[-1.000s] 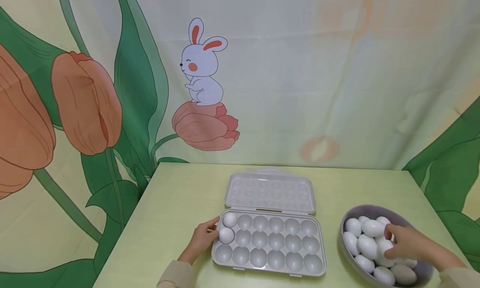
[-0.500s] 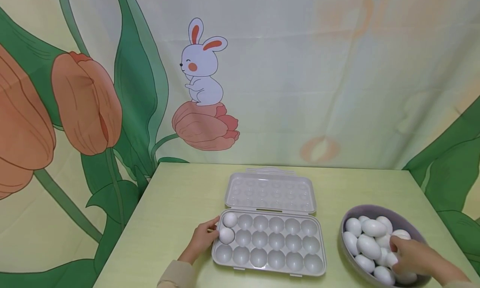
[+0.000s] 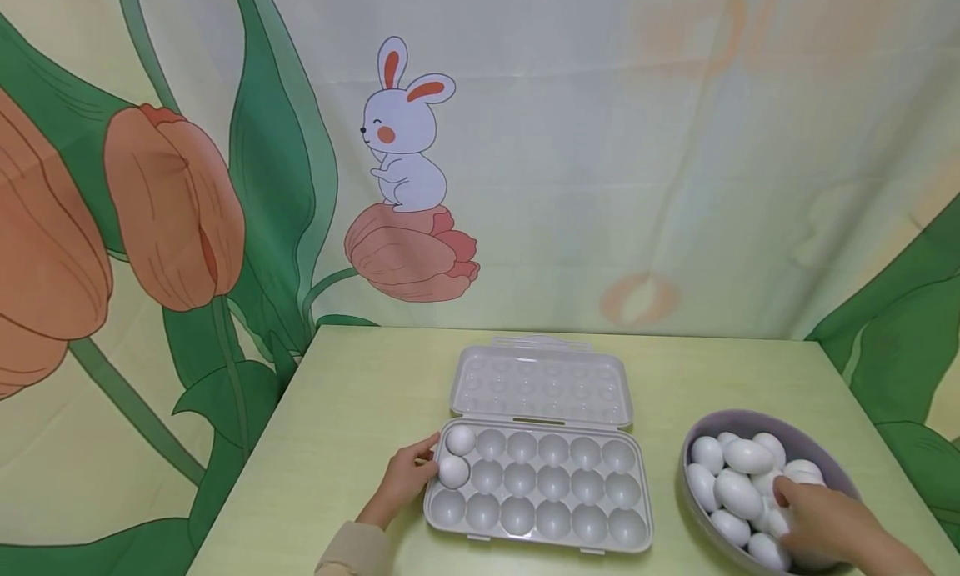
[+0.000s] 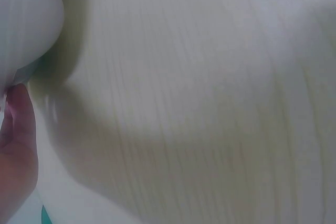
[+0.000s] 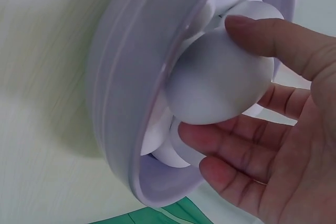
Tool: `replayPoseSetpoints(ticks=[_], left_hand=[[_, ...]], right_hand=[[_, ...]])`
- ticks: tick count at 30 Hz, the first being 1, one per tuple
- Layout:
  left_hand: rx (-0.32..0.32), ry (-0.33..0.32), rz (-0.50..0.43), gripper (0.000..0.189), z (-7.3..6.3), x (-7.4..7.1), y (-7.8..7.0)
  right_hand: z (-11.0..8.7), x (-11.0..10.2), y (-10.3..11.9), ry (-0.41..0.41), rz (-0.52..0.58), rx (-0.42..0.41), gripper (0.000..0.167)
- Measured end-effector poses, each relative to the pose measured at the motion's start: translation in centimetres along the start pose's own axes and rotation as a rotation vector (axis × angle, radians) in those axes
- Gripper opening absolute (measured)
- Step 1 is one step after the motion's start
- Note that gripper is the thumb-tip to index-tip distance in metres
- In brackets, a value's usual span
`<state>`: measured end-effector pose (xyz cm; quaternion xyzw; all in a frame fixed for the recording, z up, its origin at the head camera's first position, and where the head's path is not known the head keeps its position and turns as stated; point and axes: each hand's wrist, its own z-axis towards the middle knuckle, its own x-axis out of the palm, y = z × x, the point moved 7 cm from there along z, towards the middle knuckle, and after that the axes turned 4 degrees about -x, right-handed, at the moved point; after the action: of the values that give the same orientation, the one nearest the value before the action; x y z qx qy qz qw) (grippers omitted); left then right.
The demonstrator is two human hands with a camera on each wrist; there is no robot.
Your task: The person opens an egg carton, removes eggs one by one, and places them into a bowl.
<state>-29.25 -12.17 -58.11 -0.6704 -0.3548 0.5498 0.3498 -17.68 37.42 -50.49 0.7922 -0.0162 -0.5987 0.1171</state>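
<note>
At the left end of the open egg tray (image 3: 536, 536), my left hand (image 3: 402, 482) holds the edge with thumb and fingers. Two white eggs fill the back and middle cups of the leftmost column; an egg (image 4: 34, 22) also shows through the tray wall in the left wrist view. On the right, my right hand (image 3: 828, 518) reaches into the purple-grey bowl (image 5: 118, 82). Its thumb lies on top of a white egg (image 5: 218, 77) with fingers underneath, gripping it at the bowl's rim. More eggs (image 3: 738, 494) are heaped around it.
The tray's lid (image 3: 542, 384) lies folded back behind the cups. Both tray and bowl stand on a pale yellow table (image 3: 360, 376). Behind the table hangs a cloth (image 3: 570, 184) printed with tulips and a rabbit.
My right hand has moved down and toward the near right side of the bowl, and its fingers have gone round an egg there. The left hand and the tray stay put.
</note>
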Motion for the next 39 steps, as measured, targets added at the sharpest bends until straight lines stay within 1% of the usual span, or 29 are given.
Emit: replayPoseSetpoints(ticks=[7,14,18,21,23,25,28,32,36,39], left_hand=[[0.019,-0.01,-0.011,0.053,-0.1,0.0,-0.1],[0.018,-0.01,-0.015,0.053,-0.1,0.0,-0.1],[0.017,-0.01,-0.013,0.053,-0.1,-0.1,-0.2],[0.013,-0.009,-0.013,0.053,-0.2,-0.1,-0.3],[0.01,-0.006,-0.015,0.053,-0.3,-0.1,-0.3],[0.01,-0.003,-0.017,0.053,-0.3,0.0,-0.3],[0.01,0.001,-0.017,0.053,-0.3,0.0,-0.3],[0.002,-0.001,-0.017,0.053,-0.3,0.0,-0.2],[-0.003,-0.004,-0.011,0.053,-0.2,-0.1,-0.1],[0.0,-0.002,-0.011,0.053,-0.2,0.0,-0.1]], right_hand=[[0.2,0.3,0.0,0.04,-0.004,0.026,0.04],[0.0,0.0,0.2,0.049,-0.023,0.033,0.041],[0.0,-0.8,0.3,0.05,-0.031,0.02,0.042],[0.3,-1.7,0.5,0.071,-0.029,0.019,0.045],[0.6,-2.5,0.9,0.066,-0.033,0.004,0.046],[1.0,-3.3,1.5,0.041,-0.036,-0.017,0.046],[1.6,-4.5,3.0,-0.028,-0.039,-0.083,0.041],[2.8,-5.5,5.4,-0.067,-0.036,-0.139,0.037],[4.2,-5.9,8.1,-0.107,-0.045,-0.19,0.031],[5.3,-5.9,10.3,-0.14,-0.055,-0.232,0.03]])
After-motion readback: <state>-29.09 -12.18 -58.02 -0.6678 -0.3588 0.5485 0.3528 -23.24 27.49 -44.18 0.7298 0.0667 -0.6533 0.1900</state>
